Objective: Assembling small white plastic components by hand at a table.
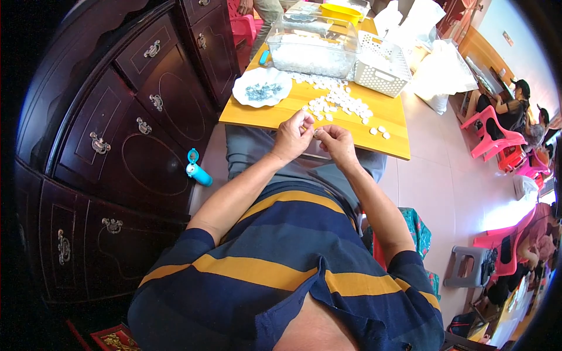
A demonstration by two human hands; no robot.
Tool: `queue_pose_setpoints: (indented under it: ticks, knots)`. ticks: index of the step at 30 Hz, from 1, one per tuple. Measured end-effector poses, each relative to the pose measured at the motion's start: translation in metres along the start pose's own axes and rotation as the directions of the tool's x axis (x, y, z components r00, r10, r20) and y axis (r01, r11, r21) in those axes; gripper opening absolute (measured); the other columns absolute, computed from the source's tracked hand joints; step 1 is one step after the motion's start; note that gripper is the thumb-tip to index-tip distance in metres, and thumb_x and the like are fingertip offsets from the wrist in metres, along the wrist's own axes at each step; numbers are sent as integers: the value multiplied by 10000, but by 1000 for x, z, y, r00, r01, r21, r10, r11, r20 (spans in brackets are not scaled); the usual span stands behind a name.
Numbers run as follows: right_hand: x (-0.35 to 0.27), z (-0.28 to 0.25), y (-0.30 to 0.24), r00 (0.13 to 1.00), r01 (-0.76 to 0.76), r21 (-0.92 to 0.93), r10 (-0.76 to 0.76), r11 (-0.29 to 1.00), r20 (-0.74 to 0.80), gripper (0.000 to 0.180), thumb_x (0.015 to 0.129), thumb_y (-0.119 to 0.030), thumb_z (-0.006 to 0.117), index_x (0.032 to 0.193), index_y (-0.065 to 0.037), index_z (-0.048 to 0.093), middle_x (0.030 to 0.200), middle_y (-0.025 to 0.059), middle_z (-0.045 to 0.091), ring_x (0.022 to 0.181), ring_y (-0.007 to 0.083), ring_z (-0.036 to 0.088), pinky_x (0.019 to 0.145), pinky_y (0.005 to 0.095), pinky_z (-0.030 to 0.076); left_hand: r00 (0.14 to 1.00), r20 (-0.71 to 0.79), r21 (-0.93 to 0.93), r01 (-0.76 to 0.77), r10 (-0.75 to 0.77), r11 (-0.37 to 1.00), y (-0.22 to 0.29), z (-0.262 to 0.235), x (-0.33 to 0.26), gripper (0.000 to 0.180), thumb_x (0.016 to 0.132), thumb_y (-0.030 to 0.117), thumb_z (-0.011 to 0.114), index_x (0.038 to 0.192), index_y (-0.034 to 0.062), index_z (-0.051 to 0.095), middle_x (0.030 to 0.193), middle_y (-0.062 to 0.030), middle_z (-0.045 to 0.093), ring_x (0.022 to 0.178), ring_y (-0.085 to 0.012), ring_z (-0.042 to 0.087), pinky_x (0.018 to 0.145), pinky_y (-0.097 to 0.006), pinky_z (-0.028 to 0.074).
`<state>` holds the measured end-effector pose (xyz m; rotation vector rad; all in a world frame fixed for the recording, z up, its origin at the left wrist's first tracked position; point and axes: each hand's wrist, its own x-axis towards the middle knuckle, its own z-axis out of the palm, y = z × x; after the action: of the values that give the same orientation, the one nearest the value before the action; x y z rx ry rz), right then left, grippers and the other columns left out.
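Just over the near edge of the wooden table (386, 139), my left hand (293, 139) and my right hand (338, 145) meet, fingertips almost touching. Both are closed in a pinch around something tiny, mostly hidden by the fingers and too small to name. Beyond them, many small white roundish pieces (346, 105) lie scattered on the tabletop, a few close to my right hand. To the left of these stands a white plate with a wavy rim (241, 88), holding a spread of small dark blue-green bits (263, 92).
A clear plastic bin (316, 51) of whitish pieces and a white perforated basket (380, 76) stand farther back, with a yellow basin (341, 13) behind. A dark wooden cabinet (117, 123) lines the left, a turquoise bottle (199, 174) beside it. People sit among pink chairs (492, 131) at right.
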<state>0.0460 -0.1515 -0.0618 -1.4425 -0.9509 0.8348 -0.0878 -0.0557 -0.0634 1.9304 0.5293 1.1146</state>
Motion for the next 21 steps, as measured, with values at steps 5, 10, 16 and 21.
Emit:
queue_pose_setpoints:
  ticks: [5, 10, 16, 21]
  knots:
    - [2, 1, 3, 1000, -22, 79, 23, 997, -15, 138, 928, -181, 678, 914, -46, 699, 741, -29, 640, 605, 45, 521, 565, 199, 422, 1000, -1, 7, 0, 0, 1000, 2, 0, 1, 170, 826, -7, 657, 975, 16, 578, 764, -84, 649, 615, -159, 655, 598, -294, 529]
    - [1, 1, 3, 1000, -26, 106, 27, 994, -5, 138, 927, -185, 682, 914, -49, 700, 749, -28, 646, 610, 45, 523, 568, 199, 425, 1000, 2, 11, -5, 5, 1000, 1, 0, 1, 170, 827, -7, 657, 977, 14, 580, 761, -85, 650, 615, -161, 656, 600, -295, 530]
    - [3, -1, 2, 999, -44, 97, 42, 994, 16, 141, 928, -191, 682, 920, -51, 699, 751, -28, 647, 611, 46, 526, 577, 200, 433, 1000, 19, -18, 4, -4, 1000, -4, -1, 1, 175, 842, -10, 641, 1009, 11, 591, 782, -85, 653, 627, -153, 659, 604, -292, 532]
    - [5, -6, 4, 1000, -11, 101, 8, 995, 24, 148, 934, -195, 673, 935, -50, 699, 743, -29, 643, 614, 47, 529, 577, 200, 433, 995, 88, -115, 63, -53, 991, -7, -3, 1, 217, 851, -3, 644, 1064, 14, 609, 780, -40, 643, 632, -95, 632, 602, -255, 519]
